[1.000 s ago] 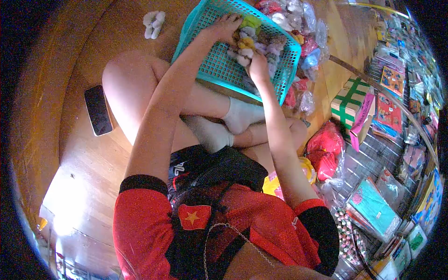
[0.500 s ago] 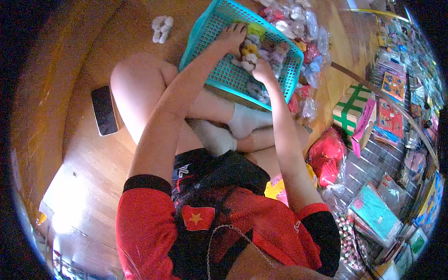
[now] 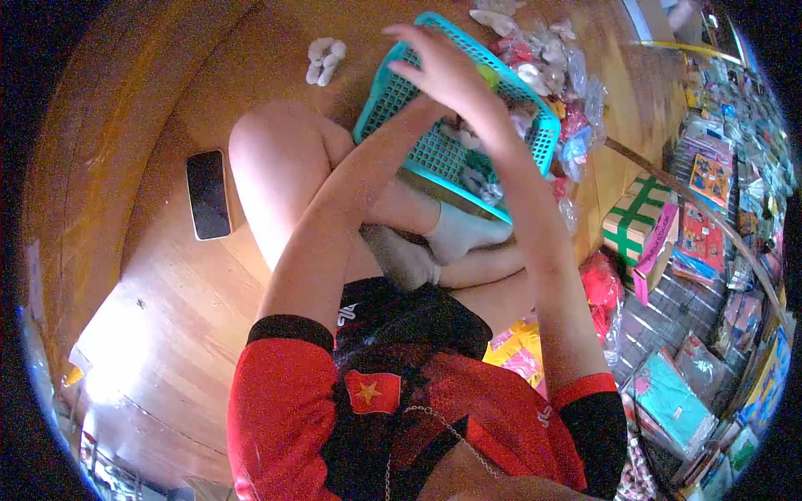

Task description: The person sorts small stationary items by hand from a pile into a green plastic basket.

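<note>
A turquoise plastic basket (image 3: 368, 118) with a mesh bottom sits on the wooden floor before my crossed legs. Small fluffy items, which look like scrunchies (image 3: 487, 79), lie inside it in yellow-green, grey and brown. My right hand (image 3: 440, 68) is above the basket's left half, fingers spread and stretched leftward, with nothing seen in them. Its wrist crosses over my left arm (image 3: 380, 154). My left hand reaches into the basket beneath the right one, so its fingers are hidden. A white fluffy bunch (image 3: 326, 61) rests on the floor left of the basket.
Plastic-wrapped bundles (image 3: 547, 63) are heaped along the basket's right side. A phone (image 3: 208, 194) lies left of my knee. To the right are a cardboard box with green tape (image 3: 632, 224), a red bagged bundle (image 3: 600, 288) and many packaged goods (image 3: 675, 397).
My right hand has left the fluffy items, risen and crossed leftward over my left hand, its fingers opening. The whole view has shifted, with the basket appearing further right.
</note>
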Tool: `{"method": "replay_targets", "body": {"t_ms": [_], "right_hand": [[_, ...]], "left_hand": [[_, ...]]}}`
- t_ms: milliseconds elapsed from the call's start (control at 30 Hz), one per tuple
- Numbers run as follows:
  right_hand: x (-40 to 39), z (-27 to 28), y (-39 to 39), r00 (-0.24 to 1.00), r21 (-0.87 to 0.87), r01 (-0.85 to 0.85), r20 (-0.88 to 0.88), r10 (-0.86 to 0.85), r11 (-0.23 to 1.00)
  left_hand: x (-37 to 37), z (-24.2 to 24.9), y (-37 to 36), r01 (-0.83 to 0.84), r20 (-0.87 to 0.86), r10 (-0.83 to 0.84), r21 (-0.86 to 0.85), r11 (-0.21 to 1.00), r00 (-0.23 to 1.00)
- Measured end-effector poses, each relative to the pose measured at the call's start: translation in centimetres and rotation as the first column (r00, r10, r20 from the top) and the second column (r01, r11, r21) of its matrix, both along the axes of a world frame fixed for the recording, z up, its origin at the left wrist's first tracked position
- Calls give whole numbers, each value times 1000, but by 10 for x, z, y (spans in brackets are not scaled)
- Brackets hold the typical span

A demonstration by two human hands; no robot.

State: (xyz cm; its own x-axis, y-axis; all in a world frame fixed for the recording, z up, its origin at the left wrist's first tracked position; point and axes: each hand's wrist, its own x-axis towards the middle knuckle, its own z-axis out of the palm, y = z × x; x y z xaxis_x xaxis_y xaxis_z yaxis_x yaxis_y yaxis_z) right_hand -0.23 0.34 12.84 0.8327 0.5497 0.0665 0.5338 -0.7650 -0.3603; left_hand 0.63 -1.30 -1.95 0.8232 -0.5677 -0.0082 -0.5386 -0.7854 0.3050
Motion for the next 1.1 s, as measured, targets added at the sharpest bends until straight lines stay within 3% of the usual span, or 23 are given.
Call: {"method": "replay_targets", "body": {"t_ms": [133, 167, 200, 233, 300, 367, 400, 467, 500, 533, 600, 633, 667, 700, 767, 800, 867, 900, 933, 967, 1000, 1100], "right_hand": [[20, -43, 56, 990, -87, -144, -12, 144, 986], [24, -52, 63, 982, -114, -190, -39, 186, 975], [26, -55, 69, 976, -10, -161, -152, 158, 987], [27, -58, 75, 954, 91, -118, -265, 138, 989], [29, -59, 81, 938, 89, -89, -326, 113, 992], [31, -55, 80, 971, -111, -113, -223, 85, 987], [35, -52, 73, 998, 5, -65, -8, 65, 998], [51, -39, 52, 913, 243, -60, 404, -45, 968], [55, -8, 40, 972, 762, -124, -37, 234, 635], [42, 39, 24, 982, 576, 127, -187, -21, 808], [21, 76, -16, 959, 474, 237, 24, -282, 848], [13, 79, -29, 953, 625, 159, 106, -285, 764], [9, 68, -82, 898, 472, 397, -25, -438, 787], [-13, 78, -94, 875, 510, 476, -194, -443, 717], [-48, 69, -123, 886, 508, 460, -216, -410, 728], [-64, 52, -143, 899, 336, 432, -84, -431, 837], [-104, 38, -141, 716, 254, 656, -509, -479, 711], [-118, 29, -139, 742, -21, 614, -324, -586, 789], [-128, 15, -139, 736, 79, 599, -447, -508, 797], [-133, -1, -141, 743, 48, 515, -523, -418, 856], [-140, -17, -137, 815, 58, 476, -405, -415, 878], [-144, -47, -126, 814, 54, 499, -373, -446, 865]], "left_hand": [[-3, -13, -12, -52, 28, 51, 28, 998, 998], [-3, -16, -14, -91, 43, 94, -70, 993, 995], [-3, -17, -15, -127, 55, 138, -165, 978, 989], [-3, -18, -12, -113, 77, 126, -157, 981, 989], [-4, -21, -9, -79, 117, 96, -144, 986, 988], [-3, -19, -13, -124, 113, 139, -137, 983, 984], [-2, -24, -19, -141, 108, 156, -135, 981, 982], [0, -35, -10, -18, 172, 49, -176, 984, 984], [1, -41, -6, 45, 206, -4, -192, 980, 979], [-5, 11, 11, 41, 1, -41, -58, 997, 999], [-3, 19, 13, 35, -96, -46, -108, 994, 994], [-3, 15, 12, 43, -49, -49, -127, 991, 998], [-1, 10, 11, 49, -2, -50, -143, 989, 999], [0, 10, 10, 54, 2, -54, -141, 989, 999], [-1, 9, 11, 62, 7, -62, -132, 989, 998], [-2, 10, 12, 59, -12, -61, -132, 989, 998], [-3, 14, 13, 58, -50, -65, -135, 989, 997], [-1, 8, 11, 66, -34, -72, -153, 986, 997], [1, 0, 9, 74, -18, -78, -169, 983, 997], [3, -7, 7, 81, -2, -83, -185, 979, 997], [2, -6, 8, 76, -4, -78, -179, 981, 997], [-1, 4, 12, 60, -11, -63, -173, 983, 998]]}}
